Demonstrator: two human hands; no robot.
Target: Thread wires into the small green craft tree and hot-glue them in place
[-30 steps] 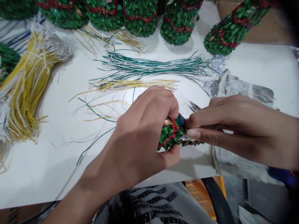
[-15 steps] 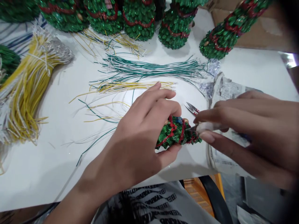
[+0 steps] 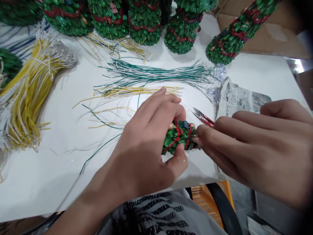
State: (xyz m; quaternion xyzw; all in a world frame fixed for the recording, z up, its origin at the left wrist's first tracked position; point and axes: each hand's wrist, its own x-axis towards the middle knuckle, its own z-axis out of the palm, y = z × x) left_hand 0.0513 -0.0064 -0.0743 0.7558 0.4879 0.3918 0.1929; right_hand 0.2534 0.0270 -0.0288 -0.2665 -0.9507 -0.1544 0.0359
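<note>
Currently, the miniature Christmas tree (image 3: 176,138), green-scaled with red trim, lies on its side across the left hand (image 3: 138,148), its narrow end toward 3 o'clock. The left fingers (image 3: 166,104) curl over it from 11 o'clock and the thumb closes beneath it near 5 o'clock, a firm wrap. The right hand (image 3: 259,147) comes in from 3 o'clock, its fingers (image 3: 207,137) close together with their tips on the narrow end; whether they grip it or merely touch it cannot be told.

Principal risk: the pressure concentrates at that narrow end, so a sideways pull there could lift scales or loosen the red trim. Secondary risk: the red-handled snips (image 3: 202,117) lie unheld just beyond the right fingertips at 2 o'clock, blades slightly parted and pointing toward 10 o'clock, where a careless move of the right hand could knock them or meet the points. Loose wire strands (image 3: 105,130) at 9 o'clock, just past the left hand, could also snag in the scales.

Farther out on the counter (image 3: 46,186), torn newspaper (image 3: 242,98) sits at 2 o'clock, a green-and-white wire bundle (image 3: 156,74) at 12, a thick yellow-and-white bundle (image 3: 29,98) at 9, and similar trees (image 3: 144,24) stand along the far edge.
</note>
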